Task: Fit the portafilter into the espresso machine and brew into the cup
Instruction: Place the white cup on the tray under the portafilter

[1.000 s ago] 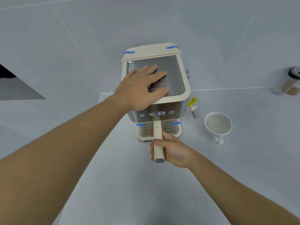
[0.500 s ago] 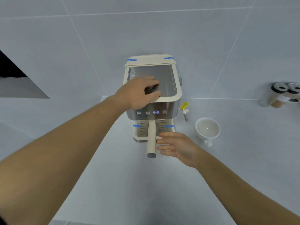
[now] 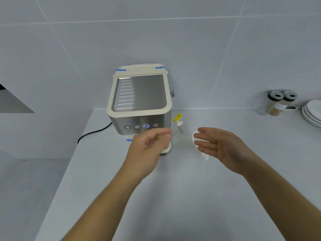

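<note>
The cream and steel espresso machine [image 3: 140,100] stands against the back wall, one of its front buttons lit blue. My left hand [image 3: 149,145] hovers in front of its drip tray, fingers loosely curled and holding nothing, and it hides the portafilter. My right hand [image 3: 218,146] is flat and open to the right of the machine, over the white cup [image 3: 196,136]. Only the cup's rim and a bit of its handle show past my fingers. I cannot tell whether my fingers touch the cup.
The steam wand [image 3: 180,126] with a yellow tag sticks out on the machine's right side. A black power cord [image 3: 93,133] runs off to the left. Two spice jars [image 3: 278,103] and stacked white plates [image 3: 312,112] sit at the far right. The counter's left edge drops away.
My left hand has come off the machine's top and dropped in front of it. My right hand let go of the portafilter handle and moved right, over the cup.
</note>
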`<state>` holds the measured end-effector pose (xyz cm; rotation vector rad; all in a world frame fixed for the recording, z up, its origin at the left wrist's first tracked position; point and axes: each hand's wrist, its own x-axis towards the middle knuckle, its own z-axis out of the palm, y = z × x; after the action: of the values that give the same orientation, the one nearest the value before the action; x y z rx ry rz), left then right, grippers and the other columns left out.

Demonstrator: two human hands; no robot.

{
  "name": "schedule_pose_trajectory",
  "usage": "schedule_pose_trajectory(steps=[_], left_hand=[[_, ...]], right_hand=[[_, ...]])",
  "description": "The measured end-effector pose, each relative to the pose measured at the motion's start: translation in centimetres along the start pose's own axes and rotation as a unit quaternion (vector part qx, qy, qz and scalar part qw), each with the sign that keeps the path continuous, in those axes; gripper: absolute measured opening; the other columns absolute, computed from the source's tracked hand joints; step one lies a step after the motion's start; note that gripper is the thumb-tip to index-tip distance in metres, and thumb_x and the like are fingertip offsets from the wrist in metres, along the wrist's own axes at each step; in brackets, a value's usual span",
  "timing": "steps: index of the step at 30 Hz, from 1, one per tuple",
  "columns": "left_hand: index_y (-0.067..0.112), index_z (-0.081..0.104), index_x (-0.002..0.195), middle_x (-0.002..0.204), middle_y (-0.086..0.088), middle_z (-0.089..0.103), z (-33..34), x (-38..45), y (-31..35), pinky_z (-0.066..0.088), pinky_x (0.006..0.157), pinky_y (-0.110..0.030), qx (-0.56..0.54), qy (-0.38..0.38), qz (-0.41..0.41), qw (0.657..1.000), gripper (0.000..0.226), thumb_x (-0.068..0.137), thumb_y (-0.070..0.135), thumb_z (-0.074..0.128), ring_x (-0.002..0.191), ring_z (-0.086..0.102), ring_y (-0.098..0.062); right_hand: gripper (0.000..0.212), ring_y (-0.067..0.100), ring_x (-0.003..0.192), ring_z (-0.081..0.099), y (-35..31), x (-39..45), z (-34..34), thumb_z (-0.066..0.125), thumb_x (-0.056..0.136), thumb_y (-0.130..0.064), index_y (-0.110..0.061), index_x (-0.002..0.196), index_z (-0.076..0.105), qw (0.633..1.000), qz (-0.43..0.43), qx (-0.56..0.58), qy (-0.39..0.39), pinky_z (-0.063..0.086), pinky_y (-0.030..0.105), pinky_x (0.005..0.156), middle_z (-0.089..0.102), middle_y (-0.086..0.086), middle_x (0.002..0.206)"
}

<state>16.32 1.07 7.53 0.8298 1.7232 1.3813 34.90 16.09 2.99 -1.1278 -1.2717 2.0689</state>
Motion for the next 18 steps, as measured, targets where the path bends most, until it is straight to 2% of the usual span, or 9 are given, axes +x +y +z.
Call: schedule_pose_trajectory(steps=[1, 4, 6, 10, 13, 18], left_hand=[[0.015, 0.075, 0.106, 0.094, -0.001, 0.077, 1.1, -0.3, -0.9, 0.054, 0.062, -0.016, -0.045, 0.000, -0.027, 0.999, 0.017, 0.092, 0.014, 0.063, 0.084, 0.069, -0.001], [0.012, 0.075, 0.098, 0.086, -0.003, 0.077, 4.3, -0.6, -3.7, 0.056, 0.089, -0.033, -0.146, 0.004, -0.106, 0.984, 0.016, 0.093, 0.008, 0.060, 0.091, 0.071, -0.019], [0.014, 0.075, 0.095, 0.087, -0.005, 0.078, 6.2, -0.2, -5.8, 0.056, 0.090, -0.033, -0.191, 0.004, -0.171, 0.967, 0.016, 0.094, 0.010, 0.059, 0.095, 0.072, -0.024], [0.009, 0.073, 0.101, 0.097, -0.011, 0.075, 8.9, 1.2, -9.0, 0.057, 0.085, -0.031, -0.252, 0.015, -0.274, 0.928, 0.014, 0.094, 0.015, 0.062, 0.097, 0.073, -0.024], [0.007, 0.070, 0.099, 0.095, -0.010, 0.072, 10.7, 3.1, -10.5, 0.057, 0.086, -0.032, -0.270, 0.037, -0.315, 0.909, 0.011, 0.093, 0.013, 0.063, 0.092, 0.071, -0.023], [0.009, 0.069, 0.088, 0.093, -0.010, 0.066, 13.3, 6.0, -12.1, 0.052, 0.099, -0.039, -0.251, 0.044, -0.340, 0.905, 0.009, 0.093, 0.011, 0.061, 0.088, 0.064, -0.024]], right_hand=[[0.024, 0.029, 0.104, 0.072, -0.1, 0.0, -0.8, 0.053, 0.095, -0.012, -0.007, 0.115, 0.066, 1.000, -0.001, 0.003, 0.013, 0.058, 0.038, 0.090, 0.075, 0.012, 0.112], [0.025, 0.030, 0.105, 0.072, 0.2, 0.5, -3.5, 0.052, 0.096, -0.012, -0.006, 0.118, 0.065, 0.999, 0.007, 0.004, 0.045, 0.058, 0.041, 0.091, 0.074, 0.013, 0.114], [0.025, 0.029, 0.103, 0.072, 0.8, 1.0, -5.2, 0.052, 0.097, -0.012, -0.007, 0.118, 0.065, 0.998, 0.020, 0.001, 0.067, 0.055, 0.042, 0.093, 0.074, 0.013, 0.115], [0.017, 0.028, 0.100, 0.073, 2.3, 2.2, -7.7, 0.055, 0.097, -0.012, -0.011, 0.109, 0.067, 0.994, 0.042, -0.001, 0.103, 0.053, 0.043, 0.094, 0.075, 0.012, 0.112], [0.014, 0.033, 0.103, 0.069, 3.5, 3.5, -9.3, 0.059, 0.095, -0.011, -0.010, 0.106, 0.066, 0.989, 0.057, -0.002, 0.138, 0.051, 0.044, 0.095, 0.070, 0.015, 0.114], [0.030, 0.034, 0.106, 0.066, 5.6, 6.1, -11.0, 0.063, 0.093, -0.011, -0.006, 0.122, 0.061, 0.983, 0.083, -0.018, 0.164, 0.053, 0.043, 0.091, 0.065, 0.018, 0.120]])
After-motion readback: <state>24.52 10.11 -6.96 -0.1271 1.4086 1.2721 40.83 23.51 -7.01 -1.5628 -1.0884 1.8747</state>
